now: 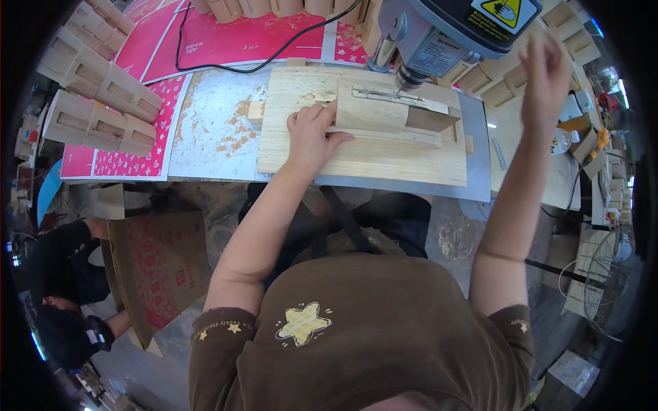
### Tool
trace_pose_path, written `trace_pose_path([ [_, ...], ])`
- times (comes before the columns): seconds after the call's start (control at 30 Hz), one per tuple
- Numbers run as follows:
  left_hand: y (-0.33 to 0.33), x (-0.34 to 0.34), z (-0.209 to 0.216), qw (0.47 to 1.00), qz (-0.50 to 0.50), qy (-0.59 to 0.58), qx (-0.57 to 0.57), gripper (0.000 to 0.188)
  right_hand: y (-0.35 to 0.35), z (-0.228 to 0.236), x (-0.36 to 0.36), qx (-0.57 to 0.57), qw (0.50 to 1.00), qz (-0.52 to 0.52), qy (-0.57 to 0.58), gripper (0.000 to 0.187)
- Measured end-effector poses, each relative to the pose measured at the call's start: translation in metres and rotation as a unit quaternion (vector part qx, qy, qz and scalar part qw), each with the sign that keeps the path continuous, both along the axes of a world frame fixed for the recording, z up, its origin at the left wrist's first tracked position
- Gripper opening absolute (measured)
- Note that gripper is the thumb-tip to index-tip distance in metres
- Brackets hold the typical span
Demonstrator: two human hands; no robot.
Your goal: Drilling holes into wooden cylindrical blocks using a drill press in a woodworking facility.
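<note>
My left hand (314,133) grips the left end of a pale wooden block (370,115), its thumb along the near side. A metal strip with a long slot (391,97) lies along the block's top. The block rests in a flat wooden jig board (363,163) with raised strips. Just above the strip hangs the drill press chuck (410,79) with a thin bit; whether the bit touches cannot be made out. My right hand (545,82) is raised beside the drill press head (445,38); its fingers are blurred, and anything in them is hidden.
Stacked wooden blocks with recesses (103,85) stand at the left; more line the back. A black cable (260,67) crosses the pink sheeting (233,38). Sawdust lies on the metal tabletop (205,147). Lower left, another person handles a cardboard box (161,267).
</note>
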State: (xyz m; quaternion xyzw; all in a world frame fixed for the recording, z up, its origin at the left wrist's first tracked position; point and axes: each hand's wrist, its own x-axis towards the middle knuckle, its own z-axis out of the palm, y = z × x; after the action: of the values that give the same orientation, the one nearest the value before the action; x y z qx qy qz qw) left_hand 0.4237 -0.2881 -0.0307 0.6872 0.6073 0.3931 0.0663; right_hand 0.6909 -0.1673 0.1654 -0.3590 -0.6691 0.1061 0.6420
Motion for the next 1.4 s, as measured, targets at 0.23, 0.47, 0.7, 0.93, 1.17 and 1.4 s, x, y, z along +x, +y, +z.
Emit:
trace_pose_path([
  [0.23, -0.005, -0.002, -0.005, 1.0, 0.019, 0.005, 0.0, 0.072, 0.005, 0.044, -0.058, -0.012, 0.991, 0.023, -0.129, 0.033],
  [0.47, -0.006, -0.006, -0.004, 1.0, 0.019, 0.005, 0.005, 0.07, -0.077, 0.006, -0.025, -0.024, 0.964, -0.087, -0.249, 0.019],
  [0.7, -0.001, -0.003, -0.004, 1.0, 0.008, 0.006, -0.001, 0.07, -0.082, -0.105, -0.038, -0.025, 0.989, -0.027, -0.146, 0.009],
  [0.93, -0.006, 0.0, -0.002, 1.0, 0.026, 0.011, -0.004, 0.069, -0.086, -0.074, -0.02, 0.058, 0.981, -0.051, -0.179, 0.006],
  [1.17, 0.007, 0.032, -0.003, 0.999, 0.006, 0.042, 0.018, 0.065, 0.032, 0.048, -0.021, -0.032, 0.969, -0.118, -0.215, 0.034],
  [1.4, 0.009, 0.029, -0.006, 1.0, 0.014, 0.021, -0.018, 0.062, -0.008, 0.049, -0.04, -0.025, 0.967, -0.119, -0.224, 0.034],
])
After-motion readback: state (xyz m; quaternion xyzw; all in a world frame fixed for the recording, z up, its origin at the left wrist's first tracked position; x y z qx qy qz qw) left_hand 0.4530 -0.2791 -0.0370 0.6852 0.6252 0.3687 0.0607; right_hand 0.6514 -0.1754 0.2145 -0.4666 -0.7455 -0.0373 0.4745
